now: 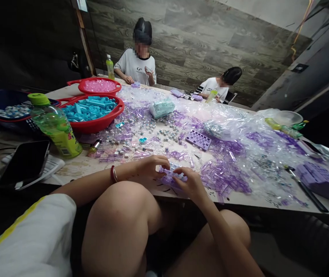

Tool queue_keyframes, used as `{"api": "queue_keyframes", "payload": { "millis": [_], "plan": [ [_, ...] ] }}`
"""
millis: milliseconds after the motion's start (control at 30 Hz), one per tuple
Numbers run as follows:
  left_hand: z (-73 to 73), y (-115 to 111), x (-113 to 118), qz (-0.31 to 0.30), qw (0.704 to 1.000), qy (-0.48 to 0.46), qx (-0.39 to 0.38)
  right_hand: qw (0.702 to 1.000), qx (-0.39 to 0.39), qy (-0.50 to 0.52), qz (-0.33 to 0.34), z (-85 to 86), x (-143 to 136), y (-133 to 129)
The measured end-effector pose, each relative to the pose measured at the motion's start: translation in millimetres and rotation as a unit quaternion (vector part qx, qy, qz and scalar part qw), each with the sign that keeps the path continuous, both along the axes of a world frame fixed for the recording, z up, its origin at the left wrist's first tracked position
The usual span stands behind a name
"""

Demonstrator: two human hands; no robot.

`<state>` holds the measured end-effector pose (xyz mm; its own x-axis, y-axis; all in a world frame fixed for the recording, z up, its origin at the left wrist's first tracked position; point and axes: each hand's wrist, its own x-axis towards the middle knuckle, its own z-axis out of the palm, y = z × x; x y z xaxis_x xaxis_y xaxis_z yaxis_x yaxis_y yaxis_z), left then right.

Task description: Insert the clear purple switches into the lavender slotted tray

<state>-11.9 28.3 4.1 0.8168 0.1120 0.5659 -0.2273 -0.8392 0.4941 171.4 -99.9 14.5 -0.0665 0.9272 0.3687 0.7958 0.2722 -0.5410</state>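
A translucent purple plastic piece [170,176] is at the near edge of the table, between my two hands. My left hand [153,167] curves round its left end, fingers and thumb closed on it. My right hand [191,184] pinches the right part with thumb and fingers. Small pale parts show on top of the piece, too small to name. Right of my right hand lies a loose pile of clear purple pieces [225,179]. Beyond my hands, a purple plate with rectangular openings [198,139] lies among small metal and plastic parts.
At the left stand a red basket of blue pieces [95,125], a green-capped bottle [55,129] and a phone [24,163]. A black-handled tool [309,192] and stacked purple plates [320,179] lie at the right. Two people [137,63] sit across the table.
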Motion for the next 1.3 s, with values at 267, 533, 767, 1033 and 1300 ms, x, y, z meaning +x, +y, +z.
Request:
{"api": "queue_keyframes", "payload": {
  "millis": [267, 533, 767, 1033, 1300],
  "plan": [
    [1.7, 7, -2, -0.042, 0.998, 0.037, -0.006, 0.998, 0.018, -0.051, 0.018, -2.2, -6, -3],
    [2.1, 11, -3, -0.058, 0.993, 0.083, -0.067, 0.995, 0.037, -0.076, 0.048, -5.3, -4, -2],
    [7.3, 11, -4, -0.079, 0.992, 0.085, -0.050, 0.994, 0.028, -0.084, 0.067, -2.2, -5, -2],
    [27.5, -5, -7, -0.044, 0.985, 0.145, 0.085, 0.981, 0.040, -0.173, 0.082, 8.9, -16, -5],
    [26.6, -13, -1, 0.007, 0.964, 0.203, 0.171, 0.973, 0.080, -0.207, 0.056, 1.2, -18, 3]
  ]
}}
